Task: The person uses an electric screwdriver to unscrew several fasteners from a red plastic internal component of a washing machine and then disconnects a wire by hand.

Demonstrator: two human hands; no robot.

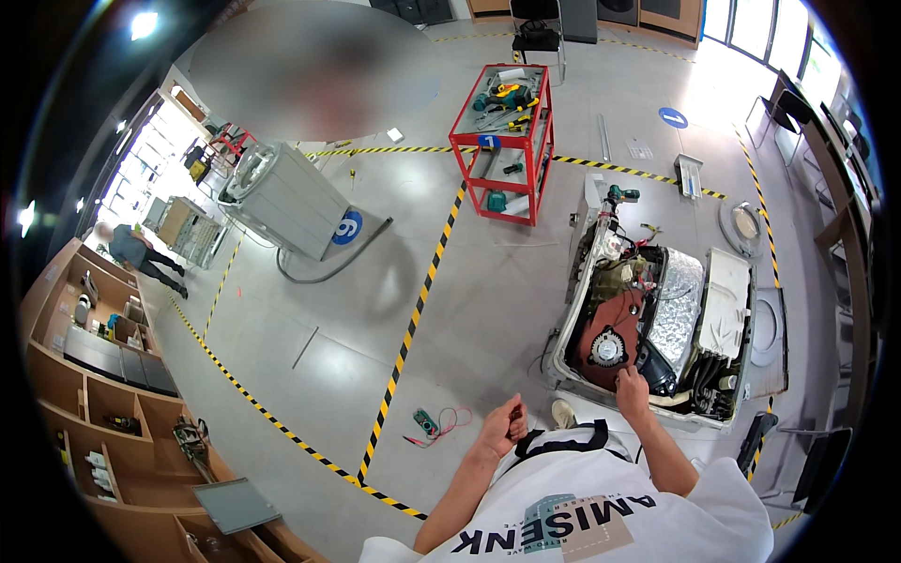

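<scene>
An opened household appliance (657, 310) with its inner parts bare lies on the floor in front of me, to the right. My right hand (633, 389) reaches over its near edge, fingers pinched at the lower end of a red-brown cover (601, 328). Whatever those fingers grip is too small to make out. A round, finned fan or motor part (608, 347) sits on that cover, just beyond the hand. Foil-wrapped casing (678, 291) lies to its right. My left hand (504, 425) is held in front of my body with curled fingers, touching no part of the appliance; its contents are hidden.
A green multimeter (426, 421) with red leads lies on the floor left of my left hand. Farther off stand a red tool cart (502, 141) and a grey appliance cabinet (291, 202) with a hose. A drill (622, 194) rests at the opened appliance's far end. Wooden shelving (113, 394) lines the left.
</scene>
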